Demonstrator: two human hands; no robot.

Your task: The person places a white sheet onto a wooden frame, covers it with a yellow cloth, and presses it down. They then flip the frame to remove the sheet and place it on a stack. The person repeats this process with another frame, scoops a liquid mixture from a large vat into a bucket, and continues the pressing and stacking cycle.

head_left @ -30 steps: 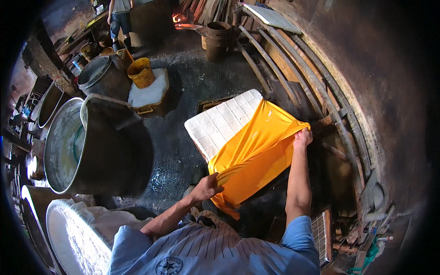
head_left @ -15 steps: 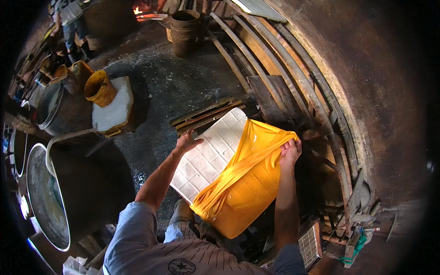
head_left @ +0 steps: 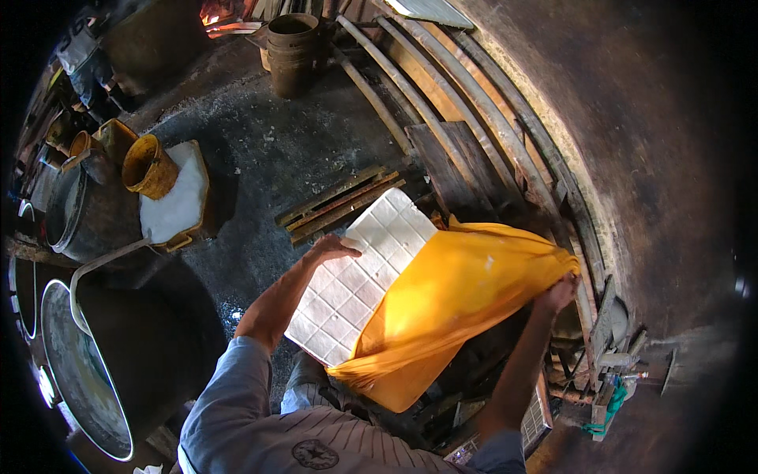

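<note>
A white slab (head_left: pixel 359 272) marked with a square grid is tilted in front of me, its lower right part covered by a bunched yellow cloth (head_left: pixel 454 280). My left hand (head_left: pixel 335 247) grips the slab's upper left edge, fingers curled over it. Out to the right, my right hand (head_left: pixel 559 291) is closed on a corner of the cloth, pulled away from the slab. The cloth hangs past the slab's lower edge, hiding that part of it.
Large metal vats (head_left: pixel 87 363) stand at left, near a yellow bucket (head_left: pixel 148 166) on a tub of white material (head_left: pixel 172 209). Behind lie wooden slats (head_left: pixel 335 204), curved poles (head_left: pixel 430 107), a brown bucket (head_left: pixel 290 55) and a fire (head_left: pixel 213 17). A person (head_left: pixel 87 67) stands back left.
My left hand has left the cloth and moved up onto the slab's edge. My right hand has drawn the cloth rightward and slightly down, spreading it away from the slab.
</note>
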